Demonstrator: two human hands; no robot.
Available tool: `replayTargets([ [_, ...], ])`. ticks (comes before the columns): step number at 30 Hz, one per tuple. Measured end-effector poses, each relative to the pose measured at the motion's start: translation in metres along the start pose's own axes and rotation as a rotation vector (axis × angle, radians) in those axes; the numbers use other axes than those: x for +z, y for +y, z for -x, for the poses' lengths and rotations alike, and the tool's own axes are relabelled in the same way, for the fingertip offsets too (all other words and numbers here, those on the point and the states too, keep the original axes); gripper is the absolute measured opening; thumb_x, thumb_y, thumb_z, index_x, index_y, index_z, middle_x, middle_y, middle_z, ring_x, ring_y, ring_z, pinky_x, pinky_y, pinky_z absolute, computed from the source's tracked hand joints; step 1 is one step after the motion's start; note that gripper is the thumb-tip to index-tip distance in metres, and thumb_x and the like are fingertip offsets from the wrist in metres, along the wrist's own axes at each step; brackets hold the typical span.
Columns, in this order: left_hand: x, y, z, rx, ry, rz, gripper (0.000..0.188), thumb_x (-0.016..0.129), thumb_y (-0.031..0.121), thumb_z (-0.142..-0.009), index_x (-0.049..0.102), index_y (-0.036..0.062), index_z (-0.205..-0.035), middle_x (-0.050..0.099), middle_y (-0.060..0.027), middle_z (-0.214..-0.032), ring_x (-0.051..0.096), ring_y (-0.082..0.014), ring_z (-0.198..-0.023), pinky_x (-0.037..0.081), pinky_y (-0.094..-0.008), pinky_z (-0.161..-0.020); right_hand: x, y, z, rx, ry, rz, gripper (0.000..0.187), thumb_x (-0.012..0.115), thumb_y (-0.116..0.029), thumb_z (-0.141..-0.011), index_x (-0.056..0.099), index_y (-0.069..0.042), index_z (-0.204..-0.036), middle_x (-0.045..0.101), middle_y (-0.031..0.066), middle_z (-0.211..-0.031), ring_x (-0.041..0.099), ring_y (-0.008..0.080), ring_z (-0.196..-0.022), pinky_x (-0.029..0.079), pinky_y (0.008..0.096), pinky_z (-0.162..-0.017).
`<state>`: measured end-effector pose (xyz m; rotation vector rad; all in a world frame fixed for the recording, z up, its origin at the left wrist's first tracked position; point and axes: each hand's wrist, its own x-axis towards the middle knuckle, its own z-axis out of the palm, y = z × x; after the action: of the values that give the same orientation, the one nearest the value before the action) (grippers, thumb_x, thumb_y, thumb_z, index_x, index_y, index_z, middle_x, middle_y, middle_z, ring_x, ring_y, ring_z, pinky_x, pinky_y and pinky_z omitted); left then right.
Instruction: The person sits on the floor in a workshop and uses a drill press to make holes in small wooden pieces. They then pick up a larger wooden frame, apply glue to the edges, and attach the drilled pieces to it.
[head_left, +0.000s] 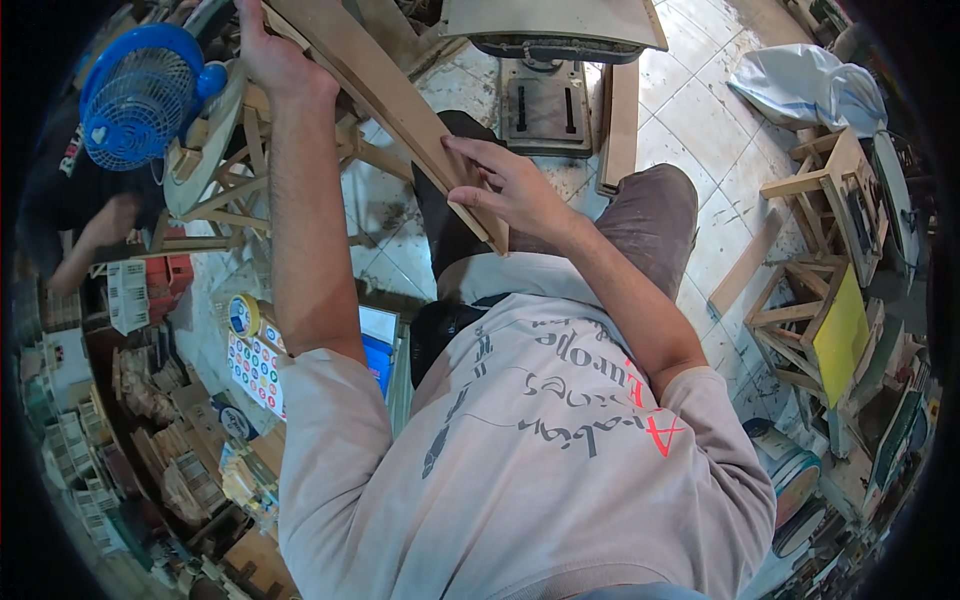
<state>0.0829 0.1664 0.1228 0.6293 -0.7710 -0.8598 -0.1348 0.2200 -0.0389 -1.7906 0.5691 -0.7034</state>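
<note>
A long brown wooden board [372, 92] runs slantwise from the upper left down to my lap, its near end just above my shirt hem. My left hand [280, 62] grips its far part along the left edge; the fingertips are partly hidden by the board and cut off by the frame's top. Close to the near end, my right hand [515, 190] holds the board's right side, fingers on its upper face and thumb lower down along it.
Ahead stands a machine with a pale table [560, 18] and slotted metal base [545, 105]. A blue fan [142, 95] and another person's hand [112, 222] are at left. Wooden stools, one yellow-topped [842, 335], stand right, near a white sack [805, 88].
</note>
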Motion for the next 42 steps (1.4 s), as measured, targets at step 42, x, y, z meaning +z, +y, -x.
replayTargets([
  [42,0.05,0.043,0.107,0.135,-0.349,-0.187,0.085,0.044,0.06,-0.093,0.021,-0.0009,-0.148,0.039,-0.0226,-0.144,0.048,-0.0293,-0.125,0.041,-0.0413,-0.102,-0.019,-0.142,0.004,-0.378,0.27,0.176,0.08,0.087,-0.016,-0.064,0.049,-0.007,-0.134,0.052,0.0192,-0.13,0.056,0.0349,-0.116,0.049,0.0388,-0.095],
])
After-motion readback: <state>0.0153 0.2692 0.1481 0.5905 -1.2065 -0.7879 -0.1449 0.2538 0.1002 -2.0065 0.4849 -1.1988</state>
